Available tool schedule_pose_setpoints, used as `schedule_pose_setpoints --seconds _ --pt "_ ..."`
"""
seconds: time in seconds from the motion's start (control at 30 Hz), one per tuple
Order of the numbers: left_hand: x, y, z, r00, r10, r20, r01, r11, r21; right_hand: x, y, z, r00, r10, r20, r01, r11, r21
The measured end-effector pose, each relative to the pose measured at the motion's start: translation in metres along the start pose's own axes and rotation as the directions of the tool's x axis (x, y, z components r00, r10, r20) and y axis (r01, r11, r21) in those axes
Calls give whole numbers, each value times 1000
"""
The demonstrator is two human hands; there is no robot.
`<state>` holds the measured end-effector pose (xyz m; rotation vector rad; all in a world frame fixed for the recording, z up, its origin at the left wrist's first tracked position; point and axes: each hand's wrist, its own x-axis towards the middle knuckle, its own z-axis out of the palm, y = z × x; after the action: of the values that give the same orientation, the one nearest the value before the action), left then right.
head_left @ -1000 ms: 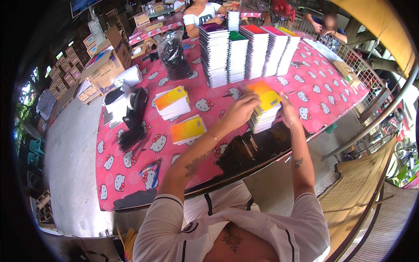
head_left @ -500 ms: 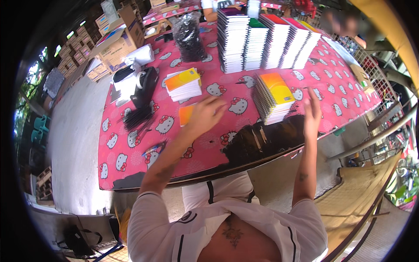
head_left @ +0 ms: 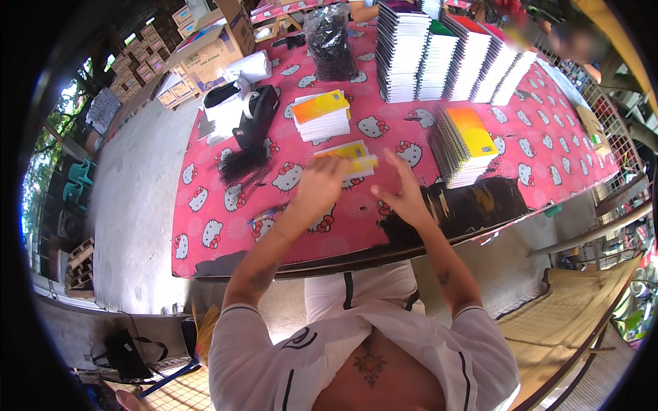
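My left hand (head_left: 325, 181) is closed on the near edge of a yellow-and-orange booklet (head_left: 364, 164), which is partly hidden by my fingers and slightly blurred. Under and behind it, another yellow-and-orange cover (head_left: 348, 150) shows on the table. Just right of the booklet, my right hand (head_left: 404, 194) is open, thumb and fingers apart, holding nothing. Beyond both hands sits a small stack of loose booklets (head_left: 322, 118) with orange-yellow covers and white page edges. To the right of my right hand stands a stack of spiral-bound yellow-orange notebooks (head_left: 469, 144).
Tall notebook stacks (head_left: 403, 58) stand at the far side of the pink patterned table (head_left: 226, 212). A clear bag of black coils (head_left: 331, 44), a black tape dispenser (head_left: 257, 116) and loose black spiral coils (head_left: 245, 163) lie leftward. Cardboard boxes (head_left: 218, 51) are beyond; another person is at far right.
My right hand has moved left from beside the bound notebooks toward the booklet. My left hand now grips the booklet, and its cover is raised. The view has shifted, moving the table rightward.
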<state>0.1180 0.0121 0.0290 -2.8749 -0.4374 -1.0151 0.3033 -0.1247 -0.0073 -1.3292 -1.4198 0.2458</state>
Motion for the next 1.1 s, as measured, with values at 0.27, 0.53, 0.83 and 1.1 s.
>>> schedule_pose_setpoints --seconds 0.27,0.53,0.83,1.1 --pt "-52 64 3 949 -293 -113 268 944 -195 -45 13 22 908 366 206 -419 759 498" --pt "-84 75 26 844 -536 -11 459 734 -501 -41 10 20 877 321 357 -456 791 409" --pt "-113 -106 -27 805 -571 -159 593 775 219 -44 7 11 879 330 344 -450 811 373" --pt "-96 -82 -25 827 -487 -282 521 852 56 -43 9 13 857 375 354 -494 794 354"
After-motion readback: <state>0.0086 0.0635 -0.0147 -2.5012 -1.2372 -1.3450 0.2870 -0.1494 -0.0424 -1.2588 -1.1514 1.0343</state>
